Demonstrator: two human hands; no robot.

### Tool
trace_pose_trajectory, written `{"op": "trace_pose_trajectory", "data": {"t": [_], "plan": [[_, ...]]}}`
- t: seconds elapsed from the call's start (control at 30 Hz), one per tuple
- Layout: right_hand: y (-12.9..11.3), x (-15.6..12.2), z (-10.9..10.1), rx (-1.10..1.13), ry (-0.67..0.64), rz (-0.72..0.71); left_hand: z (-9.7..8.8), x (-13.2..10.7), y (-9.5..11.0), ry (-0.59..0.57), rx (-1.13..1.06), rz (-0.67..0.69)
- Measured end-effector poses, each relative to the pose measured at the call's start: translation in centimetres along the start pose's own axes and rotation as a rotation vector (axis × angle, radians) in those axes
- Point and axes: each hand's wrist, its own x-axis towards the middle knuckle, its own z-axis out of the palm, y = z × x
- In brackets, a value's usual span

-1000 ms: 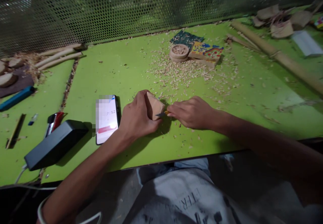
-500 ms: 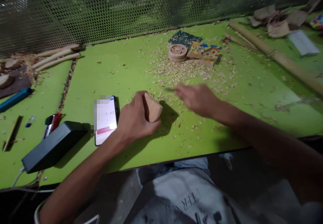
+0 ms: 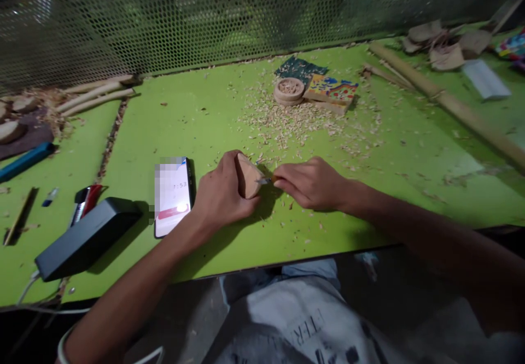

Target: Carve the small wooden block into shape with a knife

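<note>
My left hand (image 3: 223, 192) is closed round a small pale wooden block (image 3: 249, 176) and presses it against the green table (image 3: 197, 118). My right hand (image 3: 314, 182) is closed on a small carving knife (image 3: 266, 180) with an orange handle. The blade tip touches the right face of the block. Pale wood shavings (image 3: 295, 118) lie scattered on the table beyond both hands.
A phone (image 3: 172, 194) with a lit screen lies just left of my left hand, next to a dark box (image 3: 88, 238). A round wooden piece (image 3: 289, 91) and a painted block (image 3: 332, 91) sit behind. A long bamboo pole (image 3: 447, 104) runs along the right. Mesh fencing (image 3: 205, 14) backs the table.
My right hand swept away over the shavings half a second ago and has come back, putting the knife tip against the block again. My left hand has kept its hold.
</note>
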Motion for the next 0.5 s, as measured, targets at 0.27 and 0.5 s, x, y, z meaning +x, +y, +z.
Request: {"op": "trace_pose_trajectory", "data": {"t": [0.27,0.5], "plan": [[-0.11,-0.2,0.53,-0.038,-0.129,0.017,-0.14,-0.26,0.23,0.008,0.067,0.004],[-0.42,-0.27,0.48,-0.098,-0.096,0.008,-0.23,-0.37,0.51,0.022,0.081,-0.011]]}}
